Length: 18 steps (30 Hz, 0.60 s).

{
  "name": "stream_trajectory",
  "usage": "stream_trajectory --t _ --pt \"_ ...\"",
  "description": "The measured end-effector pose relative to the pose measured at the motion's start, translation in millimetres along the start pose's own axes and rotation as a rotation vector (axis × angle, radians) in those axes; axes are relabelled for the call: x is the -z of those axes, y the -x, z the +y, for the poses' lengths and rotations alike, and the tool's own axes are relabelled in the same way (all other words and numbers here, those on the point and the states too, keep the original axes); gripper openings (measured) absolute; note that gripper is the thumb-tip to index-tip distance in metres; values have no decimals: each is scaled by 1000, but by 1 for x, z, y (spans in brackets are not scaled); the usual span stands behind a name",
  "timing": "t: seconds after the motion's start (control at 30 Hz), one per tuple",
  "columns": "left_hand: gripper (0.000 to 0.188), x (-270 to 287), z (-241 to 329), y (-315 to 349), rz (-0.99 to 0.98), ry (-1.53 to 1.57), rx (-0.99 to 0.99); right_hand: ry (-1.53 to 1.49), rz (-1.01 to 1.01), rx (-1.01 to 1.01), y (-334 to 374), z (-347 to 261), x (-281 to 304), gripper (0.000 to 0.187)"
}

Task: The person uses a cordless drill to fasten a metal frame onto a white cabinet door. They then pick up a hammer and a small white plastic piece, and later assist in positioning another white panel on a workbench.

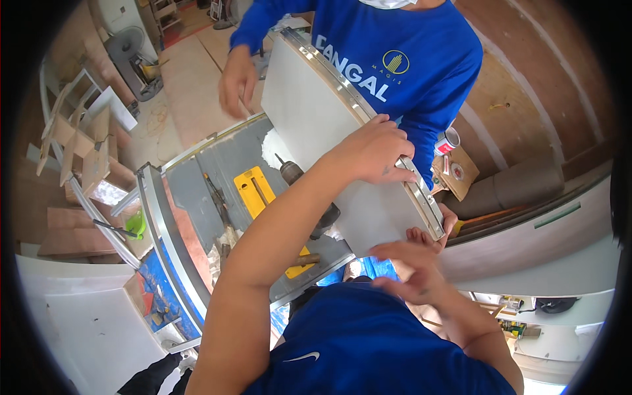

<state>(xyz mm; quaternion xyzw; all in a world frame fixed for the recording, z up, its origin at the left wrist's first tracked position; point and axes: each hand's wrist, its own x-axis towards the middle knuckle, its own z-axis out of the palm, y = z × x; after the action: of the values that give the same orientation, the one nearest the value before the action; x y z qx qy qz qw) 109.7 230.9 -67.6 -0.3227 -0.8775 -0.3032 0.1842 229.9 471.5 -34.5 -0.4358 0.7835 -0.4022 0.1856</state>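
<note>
"So, where's the white panel [306, 99]?"
"Tilted over the grey surface [191, 187], a metal rail [422, 196] along its upper edge."
"And the grip?"
"The left hand [384, 150] is wrapped over that railed edge. The right hand [416, 272] is spread, seemingly without a load, by the near corner; blur hides whether it touches. A co-worker's hand [448, 224] supports that end."
"How would it handle?"
"Stiff and moderately heavy, I'd judge, with smooth faces that could slip. Better to hold the board edges near both ends, minding fingers if the rail slides."
"Around it?"
"A drill [289, 172], partly behind the left forearm, beside a yellow slotted plate [250, 187]."
</note>
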Motion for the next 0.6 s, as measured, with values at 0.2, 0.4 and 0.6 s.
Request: stream_trajectory --t 0.2,0.4,0.6 --pt "46 5 7 -2 -57 -13 39 562 497 -14 -25 10 65 41" --pt "47 -4 12 4 164 -71 9 572 459 -162 -25 33 61 44" --pt "54 11 26 85 424 37 298 429 411 -304 -27 47 61 40"
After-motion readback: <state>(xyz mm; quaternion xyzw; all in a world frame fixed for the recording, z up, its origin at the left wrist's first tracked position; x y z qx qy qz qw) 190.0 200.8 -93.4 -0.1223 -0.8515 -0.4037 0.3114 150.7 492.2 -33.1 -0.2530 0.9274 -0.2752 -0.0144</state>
